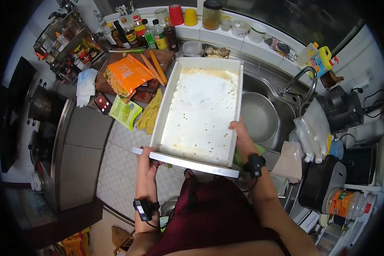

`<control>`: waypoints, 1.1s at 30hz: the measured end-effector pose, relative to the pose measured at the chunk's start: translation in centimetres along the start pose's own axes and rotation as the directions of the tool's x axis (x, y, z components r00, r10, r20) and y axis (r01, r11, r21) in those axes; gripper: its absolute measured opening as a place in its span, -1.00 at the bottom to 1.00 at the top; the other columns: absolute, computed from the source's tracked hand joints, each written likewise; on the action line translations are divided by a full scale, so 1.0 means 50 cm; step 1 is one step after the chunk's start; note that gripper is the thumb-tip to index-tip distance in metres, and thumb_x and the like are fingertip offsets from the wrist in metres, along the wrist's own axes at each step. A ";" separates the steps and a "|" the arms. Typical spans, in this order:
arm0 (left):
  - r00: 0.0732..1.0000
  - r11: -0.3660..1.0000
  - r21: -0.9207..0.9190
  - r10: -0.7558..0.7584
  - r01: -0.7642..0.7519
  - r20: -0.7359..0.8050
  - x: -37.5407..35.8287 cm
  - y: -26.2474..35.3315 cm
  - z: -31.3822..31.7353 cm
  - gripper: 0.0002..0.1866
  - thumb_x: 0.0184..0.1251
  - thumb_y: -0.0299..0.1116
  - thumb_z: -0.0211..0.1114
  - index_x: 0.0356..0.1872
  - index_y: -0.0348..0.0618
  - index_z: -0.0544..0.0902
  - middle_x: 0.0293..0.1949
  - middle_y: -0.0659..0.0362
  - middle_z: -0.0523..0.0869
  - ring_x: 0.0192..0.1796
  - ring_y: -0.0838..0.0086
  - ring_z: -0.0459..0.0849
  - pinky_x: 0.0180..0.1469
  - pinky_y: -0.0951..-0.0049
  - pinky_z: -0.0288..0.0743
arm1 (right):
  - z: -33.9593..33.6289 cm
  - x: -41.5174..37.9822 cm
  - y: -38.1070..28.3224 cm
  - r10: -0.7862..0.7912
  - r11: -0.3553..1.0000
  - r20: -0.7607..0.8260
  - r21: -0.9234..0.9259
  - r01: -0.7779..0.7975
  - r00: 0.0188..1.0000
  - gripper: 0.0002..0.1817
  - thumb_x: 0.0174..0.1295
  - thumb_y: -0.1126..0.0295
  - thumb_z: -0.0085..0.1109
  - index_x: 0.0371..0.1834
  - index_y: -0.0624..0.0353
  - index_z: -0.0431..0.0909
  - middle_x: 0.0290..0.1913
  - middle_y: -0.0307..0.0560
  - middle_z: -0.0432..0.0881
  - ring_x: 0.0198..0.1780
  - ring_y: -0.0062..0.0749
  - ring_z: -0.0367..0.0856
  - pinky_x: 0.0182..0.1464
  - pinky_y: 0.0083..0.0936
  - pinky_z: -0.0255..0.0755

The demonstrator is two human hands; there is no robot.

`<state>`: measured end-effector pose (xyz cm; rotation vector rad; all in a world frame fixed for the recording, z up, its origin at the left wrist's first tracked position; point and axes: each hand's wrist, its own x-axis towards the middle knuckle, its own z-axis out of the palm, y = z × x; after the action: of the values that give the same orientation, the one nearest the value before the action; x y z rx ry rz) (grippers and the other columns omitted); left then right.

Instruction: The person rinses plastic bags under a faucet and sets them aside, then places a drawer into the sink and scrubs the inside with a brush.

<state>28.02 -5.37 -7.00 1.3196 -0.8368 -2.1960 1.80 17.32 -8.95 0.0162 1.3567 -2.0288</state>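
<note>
1. The person in a dark red garment [217, 217] is holding up a shallow white rectangular tray [166, 106] with a silvery metal front strip [187, 164], right before the body.
2. The left hand [148, 164] is closed on the tray's near left corner, thumb along the top and fingers curling below the strip; how far those fingers spread, I cannot tell.
3. The right hand [241, 134] grips the tray's right wall, some fingertips bent over the rim, the others out of my sight.
4. Pale tan powder [213, 73] lines the far end inside the tray, and small yellowish grains [195, 146] lie scattered over its white floor.
5. From here the far end overlaps the counter's edge; whether the two touch, I cannot tell.
6. Just right of the tray, a wide round grey bowl [260, 119] sits in the stainless steel sink [287, 112].
7. On the left, a bright orange printed packet [128, 70] lies on the dark brown wooden board [164, 56], beside two long orange carrots [156, 68].
8. Nearer the tray's left wall are a crumpled mustard-yellow cloth [149, 117] and a green-and-white pouch [126, 113].
9. Each wrist carries a strapped black device [255, 165].
</note>
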 end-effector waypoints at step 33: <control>0.696 0.840 0.031 -0.469 0.542 0.543 -0.012 -0.096 0.144 -0.56 0.08 -0.27 0.09 -0.03 -0.32 0.42 -0.06 -0.16 0.56 -0.08 -0.07 0.59 -0.17 -0.26 0.49 | -0.023 -0.215 -0.282 -0.287 0.865 -0.355 -0.496 0.081 0.890 -0.10 -0.36 0.68 -0.12 0.32 0.18 0.16 -0.23 -0.06 0.47 -0.36 -0.45 0.42 -0.43 -0.64 0.34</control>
<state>21.56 0.42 -7.34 0.9461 -0.5106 -3.0954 1.96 27.06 5.92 0.1118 2.1809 -1.8564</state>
